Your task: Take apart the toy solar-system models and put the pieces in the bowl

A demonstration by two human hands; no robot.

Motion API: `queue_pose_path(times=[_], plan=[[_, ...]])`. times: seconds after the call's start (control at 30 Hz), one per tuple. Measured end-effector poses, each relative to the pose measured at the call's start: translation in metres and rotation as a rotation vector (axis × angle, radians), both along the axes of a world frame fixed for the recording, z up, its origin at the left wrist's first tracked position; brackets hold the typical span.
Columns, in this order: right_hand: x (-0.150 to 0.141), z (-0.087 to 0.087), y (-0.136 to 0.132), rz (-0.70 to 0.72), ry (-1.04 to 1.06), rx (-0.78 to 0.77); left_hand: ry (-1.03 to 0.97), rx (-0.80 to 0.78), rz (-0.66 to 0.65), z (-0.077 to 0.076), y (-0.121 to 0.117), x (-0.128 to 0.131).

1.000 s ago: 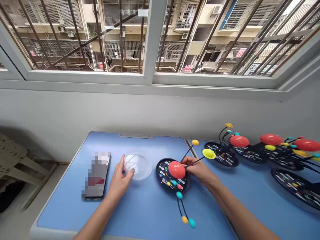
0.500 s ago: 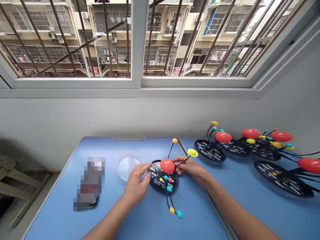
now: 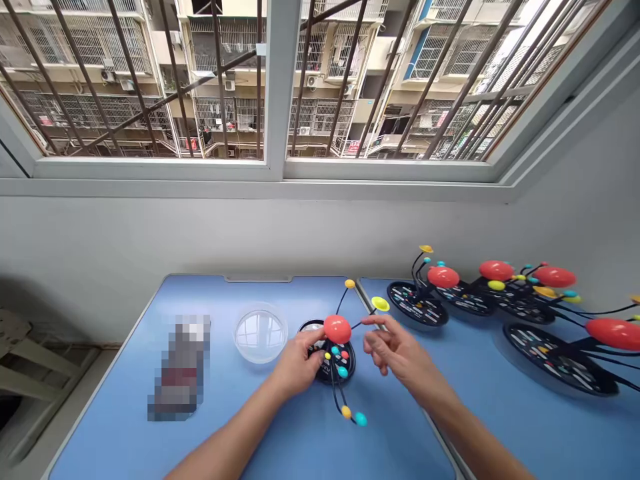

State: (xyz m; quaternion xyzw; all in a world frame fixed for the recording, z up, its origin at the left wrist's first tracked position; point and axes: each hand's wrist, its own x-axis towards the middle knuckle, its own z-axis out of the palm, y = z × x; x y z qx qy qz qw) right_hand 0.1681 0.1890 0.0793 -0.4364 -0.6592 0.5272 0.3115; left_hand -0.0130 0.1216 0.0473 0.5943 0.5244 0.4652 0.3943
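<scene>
If the left hand (image 3: 299,363) loosens: the model's black disc base (image 3: 345,363) could tip, I judge, because the red ball (image 3: 337,329) sits high and the wire stalks reach out unevenly.
If the right hand (image 3: 397,353) drifts toward 11 o'clock: it could brush the yellow disc (image 3: 380,304) on its thin stalk, bending the wire or pushing it toward the neighbouring models.
Left hand: closed on the base's near side, just below the red ball, apparently grasping the model.
Right hand: released, fingers loosely spread, at 3 o'clock from the ball, seemingly touching nothing.
Model: on the blue table (image 3: 260,440), near the table seam (image 3: 373,307); two stalks trail toward 6 o'clock, ending in a yellow bead (image 3: 346,412) and a teal bead (image 3: 361,419).
Around it: a clear plastic dish (image 3: 261,332) at 9 o'clock, a pixelated phone-shaped object (image 3: 180,367) beyond that, and matching models (image 3: 417,303) from 2 to 3 o'clock.
Hidden: the left hand covers much of the base, so its exact finger placement is hard to make out; the pixelation hides the object's surface.
</scene>
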Motion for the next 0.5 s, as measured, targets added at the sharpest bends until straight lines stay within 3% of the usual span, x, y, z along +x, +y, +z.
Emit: queue_pose_path(times=[0.17, 0.4, 0.5], plan=[[-0.027, 0.029, -0.003, 0.353, -0.227, 0.152, -0.002, 0.002, 0.064, 0.002, -0.004, 0.003], [-0.040, 0.037, 0.001, 0.587, -0.274, 0.099, -0.316, -0.039, 0.002, -0.008, -0.011, -0.005], [-0.044, 0.041, 0.000, 0.632, -0.365, 0.152, -0.270, 0.001, -0.021, -0.011, -0.008, -0.005]])
